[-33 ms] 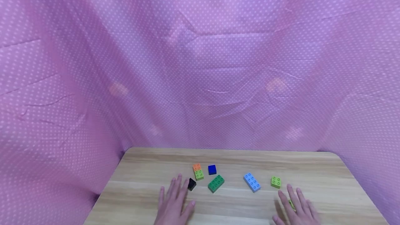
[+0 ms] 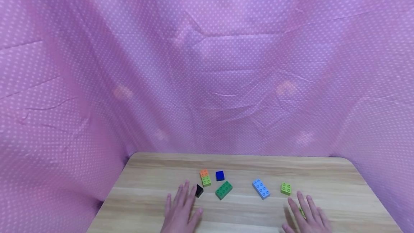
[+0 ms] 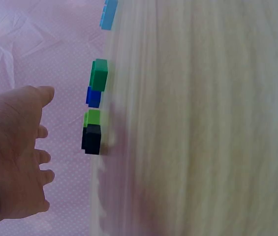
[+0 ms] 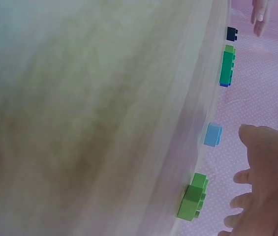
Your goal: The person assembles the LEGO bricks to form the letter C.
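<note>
My left hand [image 2: 182, 211] hovers over the table with fingers spread, holding nothing; a black block [image 2: 199, 191] lies close to its index finger. Past that sit an orange block [image 2: 203, 173] end to end with a lime block [image 2: 206, 181], a dark blue block [image 2: 220, 176] and a long green block [image 2: 224, 190]. My right hand [image 2: 307, 214], likewise raised with fingers apart, partly covers a green block [image 2: 302, 212]. Beyond its fingertips lies a lime block [image 2: 286, 188], and to the left a long light blue block [image 2: 260, 188]. In the left wrist view a gap separates the left hand [image 3: 15, 152] from the tabletop.
The blocks lie on a wooden table [image 2: 239, 211] with rounded back corners. A pink dotted cloth [image 2: 207, 82] hangs behind the table and along both sides.
</note>
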Motion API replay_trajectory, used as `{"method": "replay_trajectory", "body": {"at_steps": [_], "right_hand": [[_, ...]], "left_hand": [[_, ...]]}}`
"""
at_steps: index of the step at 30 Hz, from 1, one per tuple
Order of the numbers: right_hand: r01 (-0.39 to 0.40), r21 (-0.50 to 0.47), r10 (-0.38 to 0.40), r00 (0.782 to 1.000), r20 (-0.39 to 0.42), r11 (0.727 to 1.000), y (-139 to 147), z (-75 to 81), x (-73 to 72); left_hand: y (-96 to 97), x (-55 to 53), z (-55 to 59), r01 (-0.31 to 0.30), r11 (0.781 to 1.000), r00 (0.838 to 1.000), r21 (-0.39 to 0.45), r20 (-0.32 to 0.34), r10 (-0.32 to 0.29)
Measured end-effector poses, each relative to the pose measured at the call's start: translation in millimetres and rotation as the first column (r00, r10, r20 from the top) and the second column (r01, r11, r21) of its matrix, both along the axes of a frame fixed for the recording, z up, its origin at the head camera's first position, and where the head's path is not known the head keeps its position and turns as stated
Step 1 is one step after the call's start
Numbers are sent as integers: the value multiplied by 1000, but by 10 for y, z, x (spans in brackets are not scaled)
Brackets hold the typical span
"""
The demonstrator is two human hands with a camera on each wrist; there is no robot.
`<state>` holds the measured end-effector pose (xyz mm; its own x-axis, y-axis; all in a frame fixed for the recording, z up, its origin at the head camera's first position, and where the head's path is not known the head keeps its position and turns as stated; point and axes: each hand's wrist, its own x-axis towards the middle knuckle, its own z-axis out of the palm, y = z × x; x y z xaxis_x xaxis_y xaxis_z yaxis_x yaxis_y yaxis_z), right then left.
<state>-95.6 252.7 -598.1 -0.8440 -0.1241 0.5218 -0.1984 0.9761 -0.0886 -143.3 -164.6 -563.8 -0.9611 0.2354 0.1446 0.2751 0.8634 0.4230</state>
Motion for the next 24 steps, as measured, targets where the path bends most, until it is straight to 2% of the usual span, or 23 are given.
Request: {"method": "replay_trajectory", "body": {"at_steps": [5, 10, 13, 15, 19, 21, 24], "right_hand": [[-2, -42, 4, 999, 42, 999, -3, 16, -4], [-10, -190, 25, 997, 77, 982, 77, 92, -59], [7, -292, 21, 995, 93, 957, 164, 131, -106], [41, -345, 13, 988, 152, 938, 219, 154, -133], [99, -404, 19, 961, 277, 909, 261, 156, -177], [96, -415, 28, 959, 283, 905, 255, 133, -193], [83, -415, 26, 968, 250, 906, 232, 87, -193]], "left_hand": [[44, -9, -14, 30, 999, 999, 25, 19, -30], [216, -65, 22, 111, 992, 993, 58, 40, -113], [407, -132, 52, 194, 978, 980, 76, 19, -196], [549, -197, 68, 245, 967, 970, 70, -32, -243], [815, -344, 84, 297, 954, 949, 28, -114, -293], [940, -420, 88, 319, 948, 941, 0, -117, -317], [1115, -522, 86, 363, 931, 926, -27, -98, -364]]}}
